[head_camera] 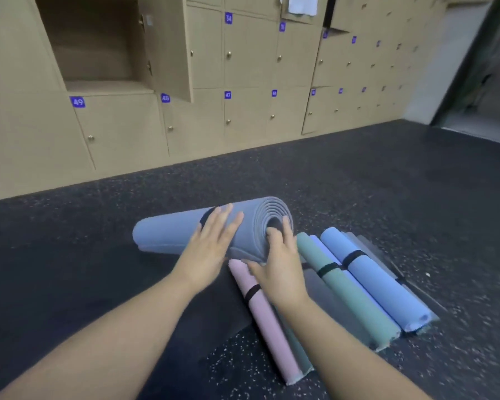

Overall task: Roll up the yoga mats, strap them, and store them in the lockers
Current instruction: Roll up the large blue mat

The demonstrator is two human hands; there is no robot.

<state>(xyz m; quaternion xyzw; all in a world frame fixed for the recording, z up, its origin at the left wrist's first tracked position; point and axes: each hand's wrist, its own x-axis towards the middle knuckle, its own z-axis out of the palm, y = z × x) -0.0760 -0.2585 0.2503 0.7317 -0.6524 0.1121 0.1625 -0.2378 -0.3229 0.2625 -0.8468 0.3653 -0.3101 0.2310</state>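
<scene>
1. We are working on the grey-blue rolled mat (171, 233), which is lying on the dark floor (358, 183) in front of the lockers (243, 67), its spiral end turned toward the right. A dark strap (207, 216) is showing around it, partly hidden under our left hand.
2. Our left hand (214, 241) is resting flat on top of the roll, fingers (228, 215) straight and spread, pressing rather than gripping.
3. Our right hand (277, 267) is sitting at the roll's spiral end, its fingers lightly bent against the coils; it seems to be steadying or tucking the end, not clasping anything.
4. Just beside the roll, toward us and to its right, a pink mat (267, 319), a green mat (347, 293) and a light blue mat (378, 281) are lying rolled, each wearing a black band.
5. Beyond the roll, up and to its left, one locker (96, 44) is standing open.
6. We judge that the strapping step is ending for this roll. The next move is probably calling for a two-handed hold around the roll, lifting it and carrying it toward the open locker, keeping the coils from loosening.
</scene>
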